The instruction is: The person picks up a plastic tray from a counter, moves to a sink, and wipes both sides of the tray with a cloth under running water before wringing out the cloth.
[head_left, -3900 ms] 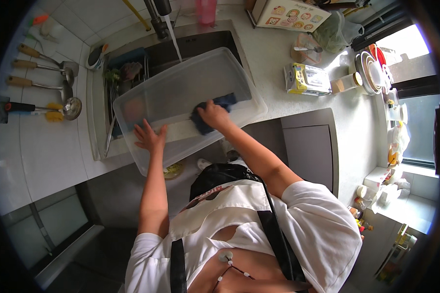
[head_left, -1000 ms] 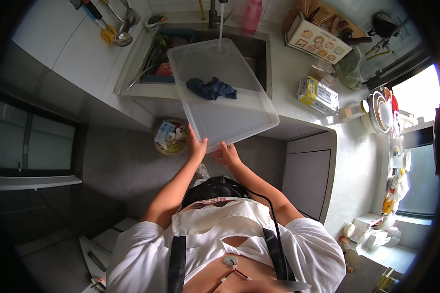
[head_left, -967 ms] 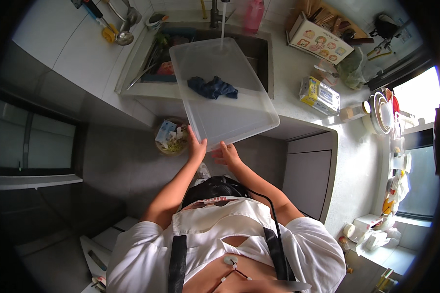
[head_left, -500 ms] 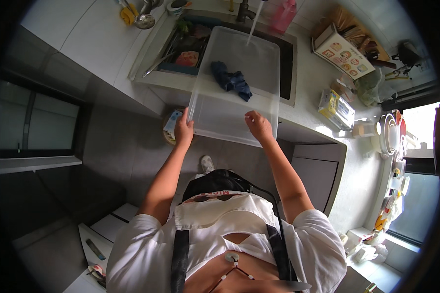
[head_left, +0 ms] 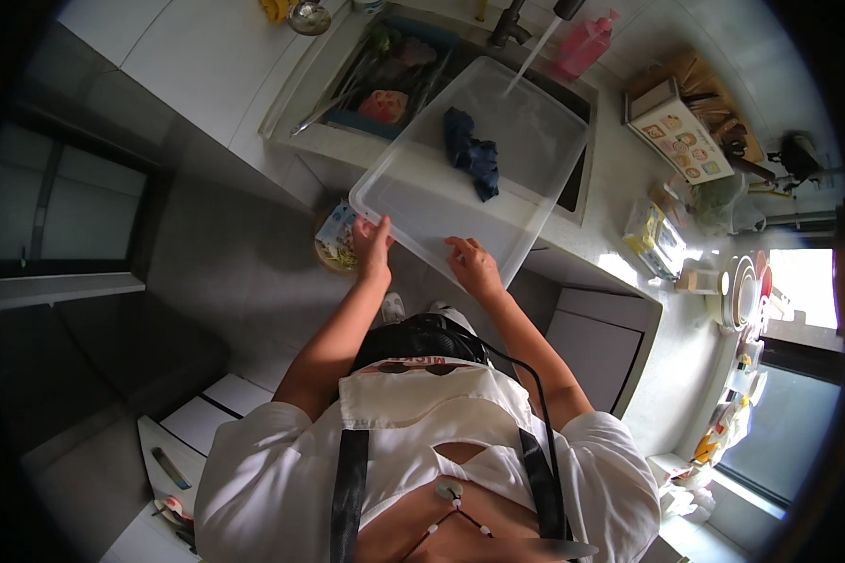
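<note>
A large, shallow, translucent plastic tray (head_left: 422, 192) lies tilted across the front of the sink, its far end under the faucet's running water. My left hand (head_left: 374, 249) grips its near left corner. Farther right, my right hand (head_left: 475, 266) is closed at the near edge, with curled fingers over the inside; the underside of that grip is hidden. A crumpled dark blue cloth (head_left: 471, 155) lies in the tray, beyond both hands and touched by neither.
A blue basin (head_left: 421, 120) with food items occupies the sink's left side. Behind stand a dark faucet (head_left: 509, 26) and a pink bottle (head_left: 587, 45). A utensil box (head_left: 678, 131) and a yellow-white package (head_left: 654, 239) sit on the right counter. A round container (head_left: 334, 251) is on the floor.
The tray has turned clockwise, its near left corner coming round toward my left hand. My right hand has shifted left along the near edge. The cloth has moved with the tray.
</note>
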Motion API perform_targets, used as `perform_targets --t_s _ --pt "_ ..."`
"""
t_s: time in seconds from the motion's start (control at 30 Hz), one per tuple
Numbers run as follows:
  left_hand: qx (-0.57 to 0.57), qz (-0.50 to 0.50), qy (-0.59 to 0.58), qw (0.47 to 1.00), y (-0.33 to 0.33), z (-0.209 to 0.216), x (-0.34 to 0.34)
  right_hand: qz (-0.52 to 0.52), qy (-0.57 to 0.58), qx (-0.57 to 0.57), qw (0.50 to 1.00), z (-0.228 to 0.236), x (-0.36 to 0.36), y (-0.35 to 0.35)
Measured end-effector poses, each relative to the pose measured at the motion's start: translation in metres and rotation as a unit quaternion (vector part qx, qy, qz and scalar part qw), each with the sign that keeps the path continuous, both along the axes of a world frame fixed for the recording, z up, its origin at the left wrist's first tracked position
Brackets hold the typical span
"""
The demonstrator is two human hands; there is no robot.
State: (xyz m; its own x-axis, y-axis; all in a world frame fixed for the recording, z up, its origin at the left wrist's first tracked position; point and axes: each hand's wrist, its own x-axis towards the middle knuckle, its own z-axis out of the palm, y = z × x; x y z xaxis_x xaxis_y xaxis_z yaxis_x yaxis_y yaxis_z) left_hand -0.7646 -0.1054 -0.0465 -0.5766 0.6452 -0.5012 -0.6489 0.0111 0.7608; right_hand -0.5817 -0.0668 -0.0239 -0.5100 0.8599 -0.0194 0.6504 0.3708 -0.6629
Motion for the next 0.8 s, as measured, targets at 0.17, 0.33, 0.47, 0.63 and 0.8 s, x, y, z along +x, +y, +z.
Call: perform_targets --t_s 0.17,0.33,0.47,0.63,0.8 --pt "0.024 -0.048 0.110 0.992 0.001 -0.007 0.021 0.068 -0.007 0.036 0.997 -0.016 -0.026 0.009" --pt "-0.058 -0.057 0.291 0.953 0.009 -0.025 0.008 0.075 0.056 0.006 0.996 -0.019 -0.026 0.043" --pt "-0.060 -0.038 0.374 0.925 0.009 -0.039 0.010 -0.044 0.061 0.246 0.966 0.011 -0.018 0.117" --pt "-0.094 -0.056 0.345 0.932 0.006 -0.005 0.015 -0.049 -0.040 0.236 0.970 0.010 -0.041 0.167" --pt "-0.033 -0.029 0.297 0.954 0.006 -0.033 0.010 0.163 0.054 0.219 0.961 -0.023 -0.051 0.150"
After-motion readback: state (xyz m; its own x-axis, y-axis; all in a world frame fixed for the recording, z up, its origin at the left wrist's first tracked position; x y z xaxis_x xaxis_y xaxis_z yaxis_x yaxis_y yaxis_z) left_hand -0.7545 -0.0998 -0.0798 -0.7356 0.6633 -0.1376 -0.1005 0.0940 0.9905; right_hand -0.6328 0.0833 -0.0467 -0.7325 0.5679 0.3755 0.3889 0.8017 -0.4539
